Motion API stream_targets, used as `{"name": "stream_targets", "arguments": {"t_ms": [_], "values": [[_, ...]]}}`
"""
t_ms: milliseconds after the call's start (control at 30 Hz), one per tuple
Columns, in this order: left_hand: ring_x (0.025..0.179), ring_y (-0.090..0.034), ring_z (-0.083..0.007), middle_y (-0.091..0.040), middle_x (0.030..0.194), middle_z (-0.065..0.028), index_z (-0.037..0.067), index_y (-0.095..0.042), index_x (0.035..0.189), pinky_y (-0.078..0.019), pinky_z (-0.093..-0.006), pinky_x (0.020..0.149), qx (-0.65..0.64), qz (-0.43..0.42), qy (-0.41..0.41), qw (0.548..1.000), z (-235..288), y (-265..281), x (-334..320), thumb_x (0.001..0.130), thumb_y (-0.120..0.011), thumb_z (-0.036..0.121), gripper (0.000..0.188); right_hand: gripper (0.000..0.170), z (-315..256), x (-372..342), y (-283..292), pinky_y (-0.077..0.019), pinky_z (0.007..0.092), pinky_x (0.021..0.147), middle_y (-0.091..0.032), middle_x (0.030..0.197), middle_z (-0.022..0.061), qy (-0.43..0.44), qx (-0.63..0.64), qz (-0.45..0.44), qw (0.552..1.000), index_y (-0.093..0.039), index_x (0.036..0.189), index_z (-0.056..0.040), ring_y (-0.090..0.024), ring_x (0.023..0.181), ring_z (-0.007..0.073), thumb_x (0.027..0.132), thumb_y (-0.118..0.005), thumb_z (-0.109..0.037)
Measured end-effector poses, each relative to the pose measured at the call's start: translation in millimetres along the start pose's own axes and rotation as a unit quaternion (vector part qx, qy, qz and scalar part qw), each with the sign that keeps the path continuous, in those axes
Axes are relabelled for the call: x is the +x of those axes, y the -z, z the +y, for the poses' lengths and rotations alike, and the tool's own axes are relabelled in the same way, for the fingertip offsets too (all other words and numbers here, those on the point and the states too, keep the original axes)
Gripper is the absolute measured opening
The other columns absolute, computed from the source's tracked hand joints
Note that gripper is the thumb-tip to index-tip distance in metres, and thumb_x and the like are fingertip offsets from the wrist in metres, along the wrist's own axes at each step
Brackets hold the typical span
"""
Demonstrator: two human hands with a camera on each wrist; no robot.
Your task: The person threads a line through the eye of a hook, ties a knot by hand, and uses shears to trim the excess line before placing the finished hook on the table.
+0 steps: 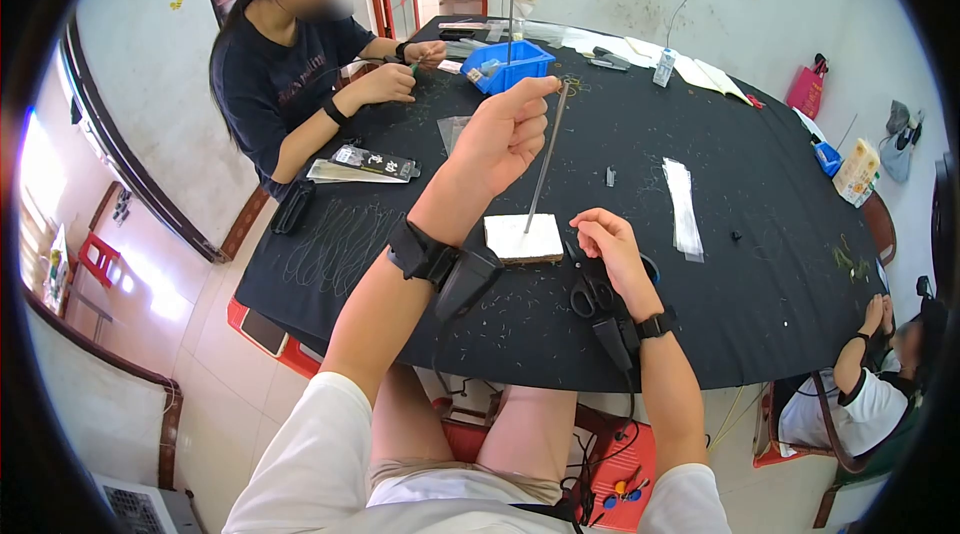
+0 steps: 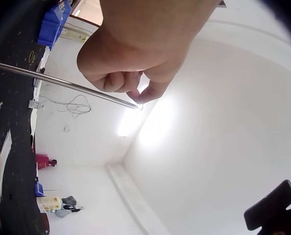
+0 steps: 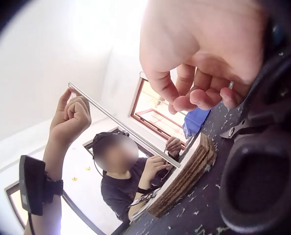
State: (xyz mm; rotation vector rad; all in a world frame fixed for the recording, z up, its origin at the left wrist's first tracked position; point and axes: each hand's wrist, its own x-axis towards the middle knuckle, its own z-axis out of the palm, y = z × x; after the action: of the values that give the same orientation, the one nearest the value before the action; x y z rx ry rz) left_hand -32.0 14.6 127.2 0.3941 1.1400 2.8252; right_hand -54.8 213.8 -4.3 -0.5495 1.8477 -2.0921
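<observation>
A thin metal rod [image 1: 547, 156] stands up, slightly tilted, from a white-topped block [image 1: 540, 239] whose side [image 3: 184, 186] shows brown layers. My left hand [image 1: 507, 139] is raised, its thumb and forefinger pinching at the rod's top end [image 2: 128, 104]. I cannot tell if a fine thread is also between those fingertips. To the right of the block, my right hand [image 1: 612, 246] hovers low over the table, fingers loosely bent, with nothing visible gripped in them [image 3: 197, 93]. Black-handled scissors [image 1: 590, 296] lie just under it.
Thin looped lines [image 1: 335, 244] lie on the black-covered table [image 1: 610, 344] at left. A clear packet of white strips [image 1: 682, 209] is at right. Farther back stands a blue bin [image 1: 520, 69]. One person [image 1: 290, 84] works across at left; another [image 1: 850, 404] sits at right.
</observation>
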Motion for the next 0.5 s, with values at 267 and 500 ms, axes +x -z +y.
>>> {"name": "stream_targets", "arguments": {"t_ms": [267, 500], "values": [[0.04, -0.025, -0.0008, -0.032, 0.053, 0.0075, 0.005, -0.051, 0.088, -0.0177, -0.0174, 0.035, -0.011, -0.003, 0.001, 1.0, 0.2, -1.0, 0.6, 0.086, -0.056, 0.013, 0.009, 0.01, 1.5, 0.2, 0.1, -0.0324, 0.0161, 0.048, -0.052, 0.062, -0.0033, 0.002, 0.003, -0.008, 1.0, -0.061, 0.086, -0.0027, -0.043, 0.054, 0.0023, 0.084, -0.052, -0.008], [0.04, -0.025, -0.0008, -0.032, 0.053, 0.0073, 0.005, -0.051, 0.088, -0.0177, -0.0175, 0.035, -0.011, 0.007, 0.006, 1.0, 1.3, -5.5, 0.9, 0.086, -0.057, 0.012, 0.009, 0.01, 3.0, 0.9, 1.0, -0.032, 0.0161, 0.048, -0.052, 0.062, -0.0035, -0.002, 0.0, -0.006, 1.0, -0.061, 0.086, -0.0029, -0.042, 0.054, 0.0024, 0.084, -0.052, -0.008]]}}
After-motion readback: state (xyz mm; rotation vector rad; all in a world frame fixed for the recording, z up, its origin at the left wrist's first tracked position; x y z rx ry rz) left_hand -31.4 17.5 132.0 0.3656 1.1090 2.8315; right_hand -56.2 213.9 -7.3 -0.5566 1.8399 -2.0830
